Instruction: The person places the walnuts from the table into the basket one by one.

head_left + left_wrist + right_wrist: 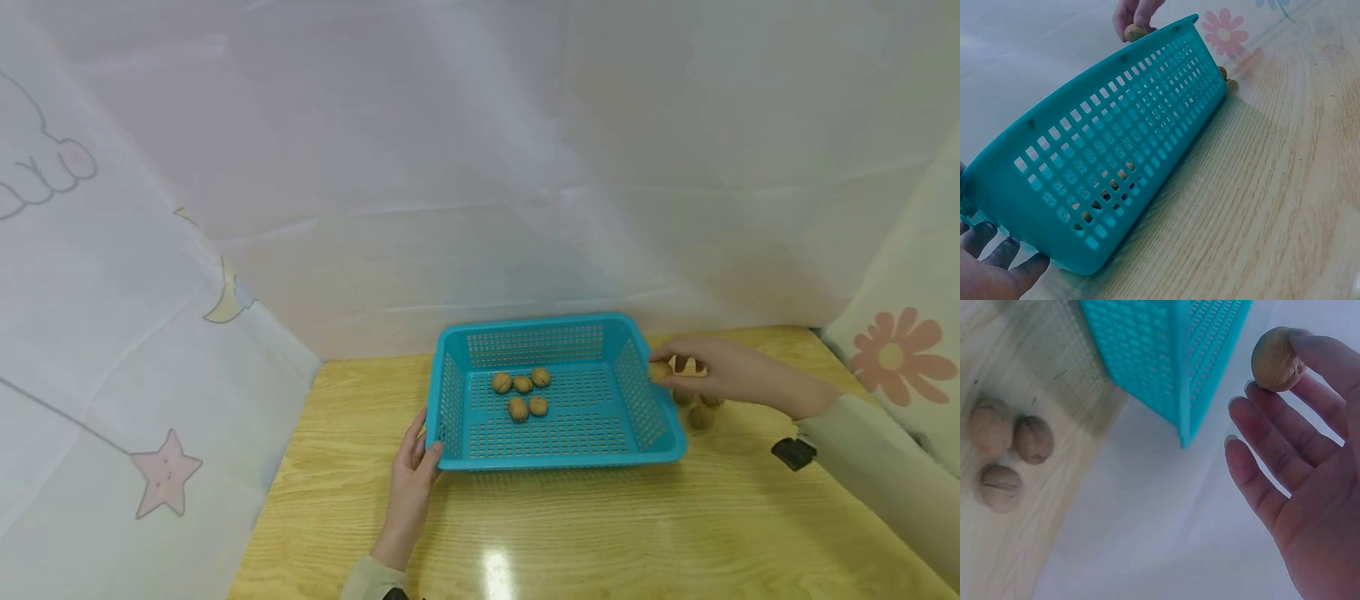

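The basket (555, 460), blue and open-topped with slotted walls, stands upright on the table (337, 467). The left hand (411, 477) grips the basket at its left end near the front corner, thumb at the rim and fingers against the outer wall. The right hand (701, 367) pinches one walnut (1277, 359) between thumb and fingertips, just beside the basket's right rim; the remaining fingers are loosely bent.

Five walnuts (522, 384) lie on the basket floor, left of its middle, three in a back row and two in front of them. To the right of the basket, loose walnuts (1034, 439) sit on the table; three appear from the right wrist, though the hand partly covers them from above. A pale sheet (450, 167) hangs behind the basket.
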{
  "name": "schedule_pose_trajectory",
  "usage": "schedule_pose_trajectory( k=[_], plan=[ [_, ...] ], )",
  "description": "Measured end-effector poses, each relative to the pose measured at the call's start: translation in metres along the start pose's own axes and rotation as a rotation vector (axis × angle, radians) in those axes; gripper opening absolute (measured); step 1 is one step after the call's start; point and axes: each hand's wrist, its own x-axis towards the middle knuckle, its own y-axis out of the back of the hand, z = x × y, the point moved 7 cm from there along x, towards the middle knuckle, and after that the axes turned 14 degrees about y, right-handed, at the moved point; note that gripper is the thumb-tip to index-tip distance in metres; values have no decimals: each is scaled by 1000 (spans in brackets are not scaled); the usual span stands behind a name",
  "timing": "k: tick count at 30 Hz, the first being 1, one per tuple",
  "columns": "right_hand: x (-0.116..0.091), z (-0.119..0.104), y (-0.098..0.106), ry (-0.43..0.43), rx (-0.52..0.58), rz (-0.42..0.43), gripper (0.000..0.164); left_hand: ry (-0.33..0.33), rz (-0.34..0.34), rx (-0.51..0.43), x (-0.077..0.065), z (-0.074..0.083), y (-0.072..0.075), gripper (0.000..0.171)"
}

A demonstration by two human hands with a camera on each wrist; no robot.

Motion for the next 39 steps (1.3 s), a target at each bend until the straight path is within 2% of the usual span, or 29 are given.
schedule_pose_trajectory(
  k=[3, 10, 16, 22, 31, 39],
  plan=[
    [15, -4, -2, 17, -6, -17, 33, -3, 2, 1, 0, 0, 0, 64],
    [53, -18, -9, 128, -36, -53, 30, -3, 2, 4, 1, 0, 0, 63],
    [83, -28, -18, 176, -24, -71, 30, 9, 9, -2, 1, -1, 1, 64],
    [104, -27, -32, 179, -25, -71, 29, 10, 13, 1, 1, -2, 2, 64],
    [130, -15, -56, 186, 110, -60, 30, -2, 19, 26, 0, -2, 2, 65],
    [148, 3, -85, 124, 203, -112, 29, 0, 18, 26, -1, -1, -1, 64]
  ],
)
